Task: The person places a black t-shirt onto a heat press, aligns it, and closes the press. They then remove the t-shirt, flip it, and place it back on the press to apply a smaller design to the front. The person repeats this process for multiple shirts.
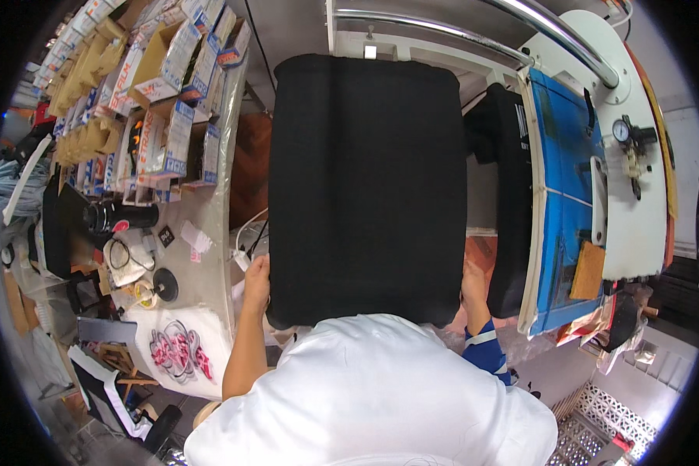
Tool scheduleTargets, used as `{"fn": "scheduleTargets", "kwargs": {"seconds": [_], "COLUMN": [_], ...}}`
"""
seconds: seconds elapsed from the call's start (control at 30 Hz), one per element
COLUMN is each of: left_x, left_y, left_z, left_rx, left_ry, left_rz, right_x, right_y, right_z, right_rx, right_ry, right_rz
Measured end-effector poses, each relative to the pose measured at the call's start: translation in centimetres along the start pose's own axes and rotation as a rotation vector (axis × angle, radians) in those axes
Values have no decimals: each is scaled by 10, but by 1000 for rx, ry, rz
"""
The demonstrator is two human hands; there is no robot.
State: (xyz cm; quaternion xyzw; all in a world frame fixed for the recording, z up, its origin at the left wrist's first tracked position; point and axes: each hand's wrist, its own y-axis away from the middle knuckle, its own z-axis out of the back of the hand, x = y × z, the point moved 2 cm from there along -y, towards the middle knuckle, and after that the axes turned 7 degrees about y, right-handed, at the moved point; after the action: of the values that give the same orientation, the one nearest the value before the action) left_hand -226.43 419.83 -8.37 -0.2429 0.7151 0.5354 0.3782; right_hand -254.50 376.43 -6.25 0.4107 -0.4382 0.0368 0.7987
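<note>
Black cloth (369, 186) lies smooth over a broad, flat shape with rounded corners, in the middle of the view directly in front of the person, its near edge just beyond the person's white shirt (372, 388). A soft vertical crease runs down its upper part.

The left hand (258, 283) is at the near left side edge of the cloth, partly curled; the right hand (473, 283) mirrors it at the near right side edge, likewise bent inward. The fingertips are lost against the dark edge, so I cannot tell how far either hand is closed or whether it has hold of the cloth. The left forearm is bare, while a blue sleeve (485, 349) with a pale stripe covers part of the right.

Just right of the cloth is a second black fabric piece (511, 210), beside a blue panel (563, 179) with a pale border. A tan pad (587, 270) rests against that panel, and beyond it a round gauge (621, 130) is fixed to a white plate (640, 225). Metal rails (435, 29) cross above.

To the left, a table (202, 268) bears open cardboard boxes (163, 78), a black bottle (132, 216), a black disc (164, 285) and white fabric with a pink-and-grey print (180, 351).
</note>
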Motion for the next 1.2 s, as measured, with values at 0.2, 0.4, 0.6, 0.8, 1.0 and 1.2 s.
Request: {"fn": "scheduleTargets", "kwargs": {"seconds": [0.2,0.4,0.6,0.8,1.0,1.2], "left_x": [31,-83,-28,8,2,-17], "left_y": [2,57,111,154,97,-26], "left_z": [0,-56,-152,-60,97,200], "left_rx": [-20,-368,349,450,-550,-868], "left_ry": [131,-886,-1328,-966,-620,-691], "left_rz": [26,-935,-1147,-1207,-724,-373], "right_x": [-32,60,73,-11,19,44], "right_y": [-8,40,139,169,192,196], "right_z": [-1,-6,-132,-84,-101,-117], "right_rx": [138,-646,37,149,176,163], "right_ry": [-331,824,1161,1198,790,959], "right_rz": [90,657,1326,1395,1328,1081]}}
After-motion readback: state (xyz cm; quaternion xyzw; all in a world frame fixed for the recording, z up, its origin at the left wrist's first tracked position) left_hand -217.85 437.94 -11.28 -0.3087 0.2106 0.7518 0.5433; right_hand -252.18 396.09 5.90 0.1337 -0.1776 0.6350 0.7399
